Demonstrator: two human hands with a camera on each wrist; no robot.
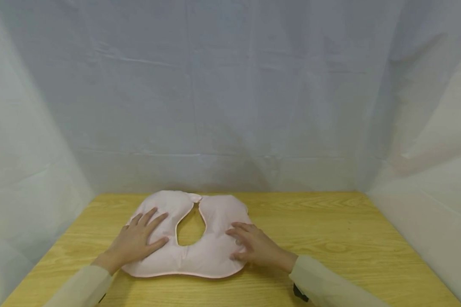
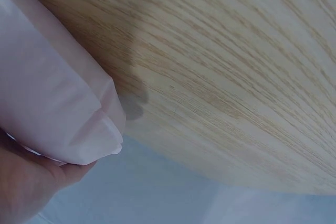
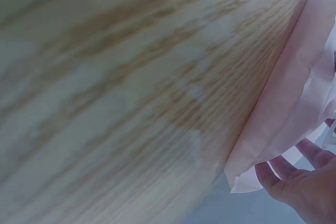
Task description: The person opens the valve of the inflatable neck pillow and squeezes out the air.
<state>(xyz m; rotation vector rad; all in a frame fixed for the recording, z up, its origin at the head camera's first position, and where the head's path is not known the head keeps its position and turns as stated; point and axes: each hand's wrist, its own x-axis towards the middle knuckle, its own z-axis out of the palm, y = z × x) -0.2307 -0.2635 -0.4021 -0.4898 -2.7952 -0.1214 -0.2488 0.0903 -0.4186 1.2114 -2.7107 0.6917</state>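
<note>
A pale pink neck pillow (image 1: 205,261) lies flat on the wooden table, its two arms meeting at the far side around a teardrop-shaped opening. My left hand (image 1: 135,241) rests on its left half with the fingers spread. On the right edge, my right hand (image 1: 256,248) touches the fabric with loosely bent fingers. In the left wrist view, the puffed, creased pillow side (image 2: 50,82) covers most of that hand. The right wrist view has the right fingertips against the pillow's seamed edge (image 3: 278,103).
The wood-grain table (image 1: 330,251) reaches to the right of the pillow. A pale sheet (image 1: 230,98) hangs behind the table, with more sheeting (image 1: 438,179) along the left and right sides.
</note>
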